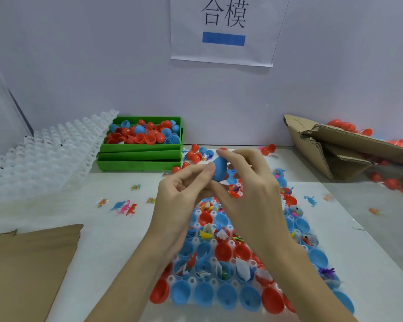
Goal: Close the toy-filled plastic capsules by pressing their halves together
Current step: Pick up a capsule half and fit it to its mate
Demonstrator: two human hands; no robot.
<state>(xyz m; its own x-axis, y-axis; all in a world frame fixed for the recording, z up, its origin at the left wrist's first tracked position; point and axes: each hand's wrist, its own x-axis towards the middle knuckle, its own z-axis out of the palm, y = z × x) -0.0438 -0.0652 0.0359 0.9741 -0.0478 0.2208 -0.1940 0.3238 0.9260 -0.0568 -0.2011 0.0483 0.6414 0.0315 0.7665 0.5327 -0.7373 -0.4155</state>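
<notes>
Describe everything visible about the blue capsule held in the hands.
The blue capsule is smooth, glossy plastic, egg-shaped, with its pointed end up. It is held above the tray of open halves. Left hand fingertips touch its left side; right hand fingers curl over it. Its lower part is hidden.

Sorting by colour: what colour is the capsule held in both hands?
Blue, seen in the head view: the capsule between left hand and right hand.

Bright, even light – soft shadows, edges warped, slight blur.
</notes>
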